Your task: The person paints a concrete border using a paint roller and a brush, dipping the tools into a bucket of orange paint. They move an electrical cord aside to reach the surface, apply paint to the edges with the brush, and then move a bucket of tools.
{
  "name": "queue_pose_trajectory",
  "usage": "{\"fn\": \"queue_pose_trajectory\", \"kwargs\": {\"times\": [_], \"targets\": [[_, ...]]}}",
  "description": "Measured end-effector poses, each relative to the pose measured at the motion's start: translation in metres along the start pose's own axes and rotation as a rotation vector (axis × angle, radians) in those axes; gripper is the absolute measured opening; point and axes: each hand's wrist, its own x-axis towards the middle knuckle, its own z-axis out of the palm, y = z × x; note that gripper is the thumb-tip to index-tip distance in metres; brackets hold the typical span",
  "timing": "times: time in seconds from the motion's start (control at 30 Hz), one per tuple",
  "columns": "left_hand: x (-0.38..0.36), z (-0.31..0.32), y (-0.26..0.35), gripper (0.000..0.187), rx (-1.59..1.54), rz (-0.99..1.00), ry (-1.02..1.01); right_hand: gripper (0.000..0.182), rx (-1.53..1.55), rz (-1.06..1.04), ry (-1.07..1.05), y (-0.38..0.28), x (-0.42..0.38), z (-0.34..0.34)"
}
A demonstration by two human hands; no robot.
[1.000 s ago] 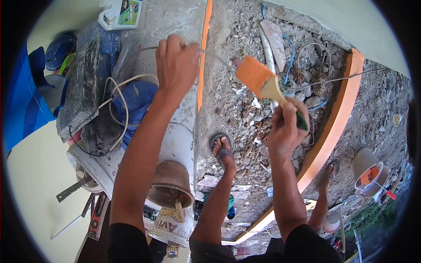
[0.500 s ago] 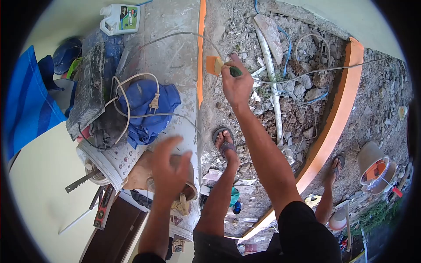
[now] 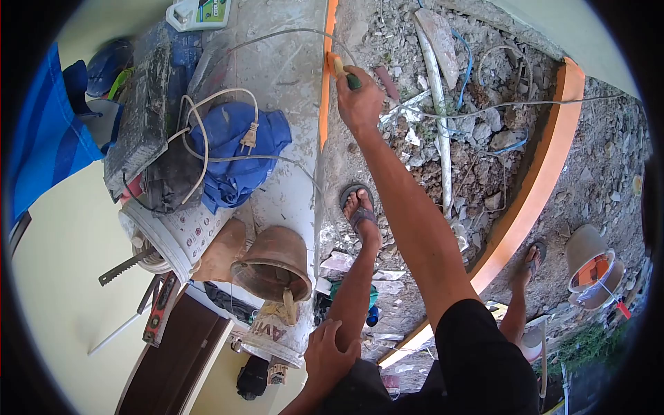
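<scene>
Brush (image 3: 340,69): wooden handle with a dark green end, bristles orange with paint. Top centre of frame, tilted, bristle end pressed against the orange strip (image 3: 324,104), a painted edge running down the frame. Handle partly hidden in a grip.

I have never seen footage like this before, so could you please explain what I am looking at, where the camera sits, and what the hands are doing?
There is no machine here: a person wears one camera on the head, looking down past their own arms and legs, and the wide lens bends the edges of the picture. The right hand grips a paintbrush with its bristles against an orange-painted edge. The left hand holds nothing and rests on the person's own leg. Beside the edge lie a blue cloth with a white power cord over it, a brown bucket, a handsaw and a white jug. Rubble covers the ground on the other side.
</scene>
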Motion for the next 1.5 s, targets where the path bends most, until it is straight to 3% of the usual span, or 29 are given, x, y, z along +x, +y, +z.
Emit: {"fn": "queue_pose_trajectory", "kwargs": {"times": [0.17,0.23,0.43,0.53,0.77,0.9,1.0,1.1,1.13,1.17,1.27,1.4,1.5], "targets": [[0.001,0.003,-0.004,0.048,-0.028,0.028,0.03,0.019,-0.043,-0.038,-0.085,-0.006,-0.043,-0.014],[0.001,0.003,-0.003,0.049,-0.014,0.048,0.031,0.023,-0.049,-0.034,0.038,-0.004,-0.054,-0.023],[-0.001,0.011,-0.008,0.048,0.01,0.098,0.052,0.022,-0.083,0.059,0.039,0.018,-0.056,-0.011],[-0.002,0.011,-0.007,0.047,0.004,0.081,0.043,0.021,-0.034,0.288,-0.152,0.011,-0.097,-0.022],[-0.007,0.022,-0.008,0.045,0.025,0.108,0.041,0.021,0.013,0.298,-0.049,0.025,-0.158,-0.049],[-0.014,0.036,-0.013,0.046,0.026,0.101,0.024,0.021,-0.01,0.25,-0.082,0.035,-0.157,-0.038],[-0.018,0.041,-0.015,0.047,0.042,0.128,0.045,0.022,0.016,0.38,-0.203,0.036,-0.191,-0.04],[-0.02,0.044,-0.015,0.045,0.037,0.114,0.033,0.023,-0.166,0.252,-0.293,0.03,-0.219,-0.067],[-0.021,0.046,-0.016,0.045,0.043,0.114,0.032,0.023,-0.113,0.136,-0.194,0.054,-0.234,-0.062],[-0.021,0.048,-0.017,0.044,0.049,0.113,0.033,0.023,-0.114,0.134,-0.194,0.059,-0.233,-0.064],[-0.023,0.05,-0.017,0.044,0.044,0.111,0.032,0.022,-0.104,0.43,-0.263,0.061,-0.215,-0.065],[-0.025,0.053,-0.021,0.044,0.039,0.113,0.035,0.026,-0.064,0.486,-0.279,0.046,-0.156,-0.047],[-0.025,0.055,-0.023,0.044,0.042,0.133,0.052,0.024,0.066,0.398,-0.09,0.048,-0.133,-0.032]]}}
